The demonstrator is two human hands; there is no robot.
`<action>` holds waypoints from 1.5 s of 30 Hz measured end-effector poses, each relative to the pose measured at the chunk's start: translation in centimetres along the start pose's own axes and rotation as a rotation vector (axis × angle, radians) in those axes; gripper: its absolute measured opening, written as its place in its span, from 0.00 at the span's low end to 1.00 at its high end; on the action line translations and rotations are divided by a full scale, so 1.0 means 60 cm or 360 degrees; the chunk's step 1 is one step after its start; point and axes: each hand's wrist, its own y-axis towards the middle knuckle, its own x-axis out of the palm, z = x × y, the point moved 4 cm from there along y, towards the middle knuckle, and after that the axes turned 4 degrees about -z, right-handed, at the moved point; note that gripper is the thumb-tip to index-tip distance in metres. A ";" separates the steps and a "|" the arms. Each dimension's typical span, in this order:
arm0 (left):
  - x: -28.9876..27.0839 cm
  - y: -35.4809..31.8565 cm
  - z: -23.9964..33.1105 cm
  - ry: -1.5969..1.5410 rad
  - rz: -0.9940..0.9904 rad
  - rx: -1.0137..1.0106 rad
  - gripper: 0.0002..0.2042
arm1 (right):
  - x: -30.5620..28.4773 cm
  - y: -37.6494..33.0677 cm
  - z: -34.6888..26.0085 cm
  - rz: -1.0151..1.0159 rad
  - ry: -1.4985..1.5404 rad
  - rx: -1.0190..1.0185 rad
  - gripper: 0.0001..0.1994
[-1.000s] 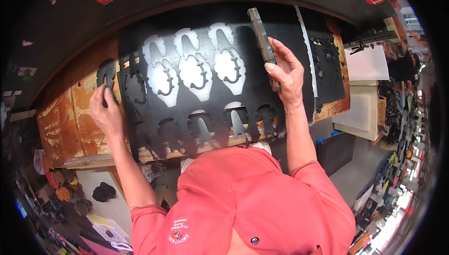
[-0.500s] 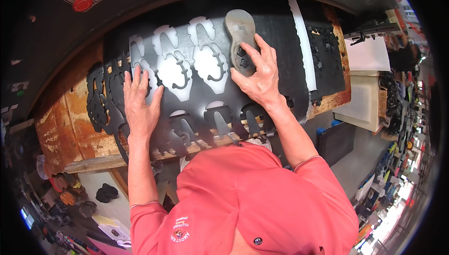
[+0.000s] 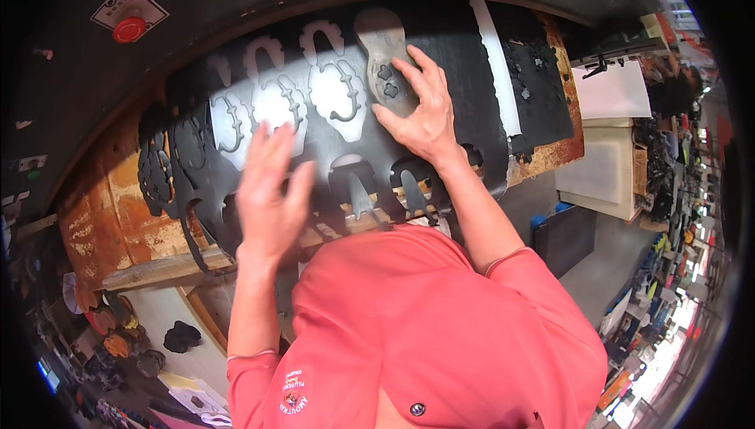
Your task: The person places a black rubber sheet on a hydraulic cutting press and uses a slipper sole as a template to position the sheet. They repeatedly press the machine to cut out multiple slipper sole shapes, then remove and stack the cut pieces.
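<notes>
A grey, sole-shaped cutting die [image 3: 381, 36] with flower-shaped openings rests on a black sheet [image 3: 464, 75]. My right hand [image 3: 425, 106] spans its nearer part, thumb at the left edge and fingers toward the right edge, gripping it. Left of the die, the sheet has several sole-shaped cutouts [image 3: 334, 99] showing a white surface beneath. My left hand [image 3: 271, 185], blurred by motion, has its fingers apart and holds nothing. It is over the near left part of the sheet, beside curved strips left around the cutouts.
A dark machine beam with a red button [image 3: 129, 29] spans the far side. Rust-stained board [image 3: 102, 209] lies at the left, with a wooden rail [image 3: 157, 272] along the near edge. Black offcuts [image 3: 539, 75] lie at the right, beyond a white strip [image 3: 495, 67].
My left hand has come off the left cutouts and moved toward me, uncovering them. My right hand stays at the die. The whole view has shifted slightly.
</notes>
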 end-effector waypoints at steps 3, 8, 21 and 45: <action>0.088 0.040 0.045 -0.0011 -0.0140 0.0236 0.30 | 0.002 -0.004 0.005 0.0022 -0.0009 -0.0037 0.35; 0.148 0.042 0.031 0.0386 -0.0177 0.0192 0.32 | 0.007 -0.014 0.000 0.0072 -0.0048 -0.0080 0.35; 0.085 -0.096 0.075 -0.0236 -0.0003 0.0141 0.19 | -0.044 -0.106 0.026 -0.0355 -0.0422 -0.0028 0.49; 0.118 -0.138 0.077 0.0380 0.0308 0.0250 0.07 | -0.181 -0.118 0.008 0.0358 0.0098 -0.0221 0.03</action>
